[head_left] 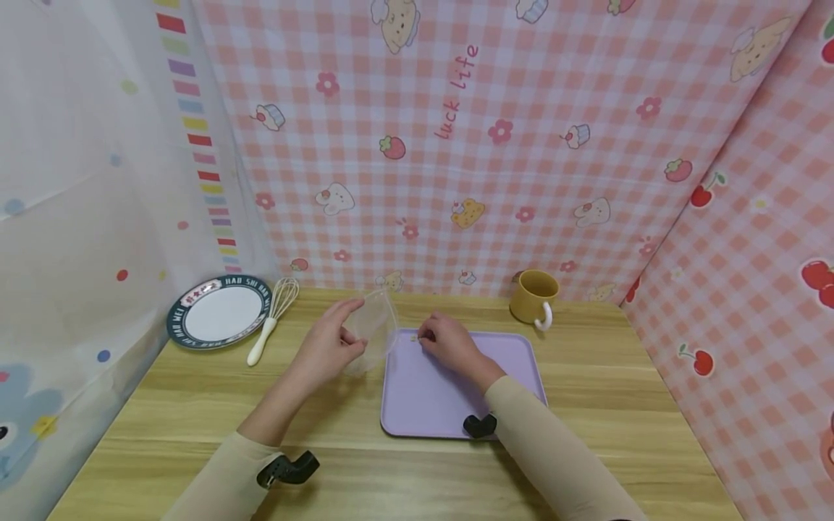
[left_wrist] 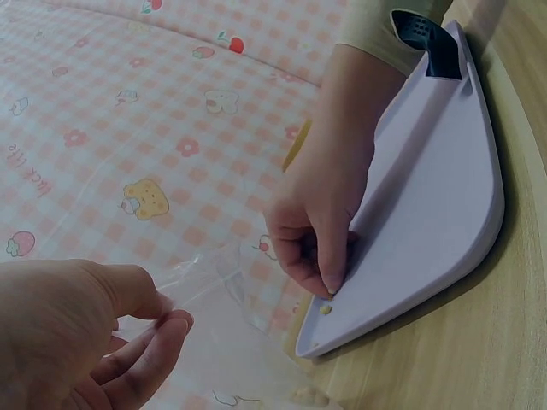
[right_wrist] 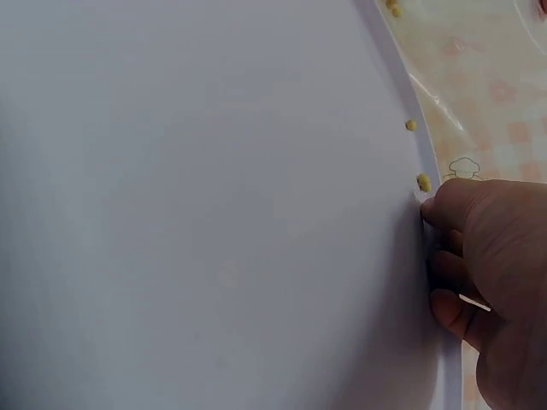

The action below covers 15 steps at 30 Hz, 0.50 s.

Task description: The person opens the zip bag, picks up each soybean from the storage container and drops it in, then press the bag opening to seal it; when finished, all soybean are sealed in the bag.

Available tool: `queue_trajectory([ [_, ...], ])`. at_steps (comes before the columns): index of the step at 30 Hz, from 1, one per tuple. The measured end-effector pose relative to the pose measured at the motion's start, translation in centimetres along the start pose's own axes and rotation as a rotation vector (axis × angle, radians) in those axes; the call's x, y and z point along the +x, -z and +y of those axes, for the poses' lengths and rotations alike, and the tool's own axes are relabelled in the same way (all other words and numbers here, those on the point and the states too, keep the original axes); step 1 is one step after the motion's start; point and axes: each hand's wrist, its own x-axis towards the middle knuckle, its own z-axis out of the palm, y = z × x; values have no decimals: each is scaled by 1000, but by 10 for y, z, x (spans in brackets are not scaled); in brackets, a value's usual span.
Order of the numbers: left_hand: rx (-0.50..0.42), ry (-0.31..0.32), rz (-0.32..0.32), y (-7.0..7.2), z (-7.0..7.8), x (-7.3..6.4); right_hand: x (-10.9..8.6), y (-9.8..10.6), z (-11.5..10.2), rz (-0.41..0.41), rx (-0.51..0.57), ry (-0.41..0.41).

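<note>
My left hand [head_left: 330,340] pinches a clear plastic bag [head_left: 378,329] between thumb and fingers, left of the lilac tray [head_left: 430,405]. A few small yellow beans [right_wrist: 394,8] show at the bag in the right wrist view. My right hand [head_left: 452,341] is at the tray's far edge near its left corner, fingers curled and tips down by the rim. Just beside those fingertips lies a yellow bean [left_wrist: 326,309], and another bean [right_wrist: 410,125] sits farther along the rim. Whether the fingertips hold a bean is hidden.
Behind the tray on the right stands a mustard-yellow mug [head_left: 534,298] with a white handle. At the far left are a green-rimmed plate [head_left: 221,315] and a whisk [head_left: 272,322] with a cream handle. A checked cloth [head_left: 456,181] hangs behind the wooden table [head_left: 365,470].
</note>
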Motion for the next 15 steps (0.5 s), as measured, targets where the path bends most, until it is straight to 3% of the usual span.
queue_trajectory([
  [5,-2,1,-4,0,0,0,-3,2,0,7,5,2],
  [15,4,-5,-5,-1,-1,1,-10,13,-10,125,177,80],
])
